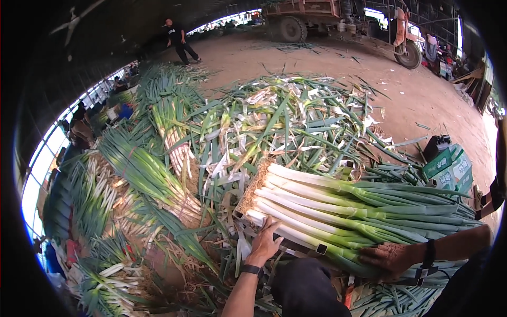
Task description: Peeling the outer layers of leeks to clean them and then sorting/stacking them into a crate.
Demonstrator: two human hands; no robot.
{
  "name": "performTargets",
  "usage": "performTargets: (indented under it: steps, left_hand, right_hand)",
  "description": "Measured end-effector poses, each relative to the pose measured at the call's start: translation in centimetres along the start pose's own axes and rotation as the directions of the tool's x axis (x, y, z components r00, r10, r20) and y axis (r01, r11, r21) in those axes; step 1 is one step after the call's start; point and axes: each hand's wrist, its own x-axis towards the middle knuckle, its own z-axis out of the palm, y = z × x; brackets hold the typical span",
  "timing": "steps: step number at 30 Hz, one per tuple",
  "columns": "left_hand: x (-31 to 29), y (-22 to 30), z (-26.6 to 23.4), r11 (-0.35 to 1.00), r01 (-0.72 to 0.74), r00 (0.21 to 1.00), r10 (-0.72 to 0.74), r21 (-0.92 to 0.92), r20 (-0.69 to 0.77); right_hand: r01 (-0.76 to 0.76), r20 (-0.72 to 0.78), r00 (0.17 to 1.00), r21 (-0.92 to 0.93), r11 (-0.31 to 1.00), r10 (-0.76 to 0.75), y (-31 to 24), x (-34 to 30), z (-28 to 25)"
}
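In front of me lies a wide row of leeks (311, 203), white stems and hairy roots at the left, green leaves fanning right. My left hand (265, 244) touches the near edge of the white stems close to the roots, its fingers stretched out and the thumb apart. Across the green leaves on the near side, my right hand (388, 258) rests flat with its fingers extended. A support with a dark edge shows partly under the row; the leeks hide most of it.
Beyond the row rises a heap of trimmed leaves (296, 119). Bundled leeks (150, 169) lie to the left. A green printed bag (449, 169) sits at the right. Farther off are a person in dark clothes (179, 39) and a three-wheeled truck (317, 18) on the dirt floor (422, 100).
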Motion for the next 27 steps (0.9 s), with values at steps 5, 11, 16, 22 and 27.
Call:
performTargets:
  steps: [5, 11, 16, 22, 27]
  left_hand:
    - [0.2, 0.2, -0.1, 1.000, 0.026, 0.999, -0.025, -0.016, 0.039]
    - [0.4, -0.2, 0.1, 1.000, 0.016, 0.999, -0.016, -0.018, 0.037]
    - [0.1, 0.2, 0.1, 0.999, 0.029, 0.999, -0.029, -0.034, 0.025]
    - [-0.2, 1.1, 0.4, 1.000, -0.004, 1.000, 0.004, 0.018, 0.027]
    - [-0.5, 0.8, -0.8, 0.999, 0.024, 0.998, -0.026, 0.033, 0.065]
  right_hand:
    - [0.030, 0.027, 0.999, -0.061, 0.998, -0.028, 0.7, 0.0, 0.3]
    - [0.057, 0.033, 0.998, -0.081, 0.995, -0.054, 1.7, 0.0, 0.9]
    - [0.137, -0.114, 0.981, -0.158, 0.978, -0.156, 2.6, 0.0, 1.5]
    - [0.075, -0.054, 0.995, -0.138, 0.988, -0.083, 1.8, -0.8, 2.3]
    - [0.041, -0.032, 0.998, -0.168, 0.985, -0.047, -0.1, 0.4, 0.7]
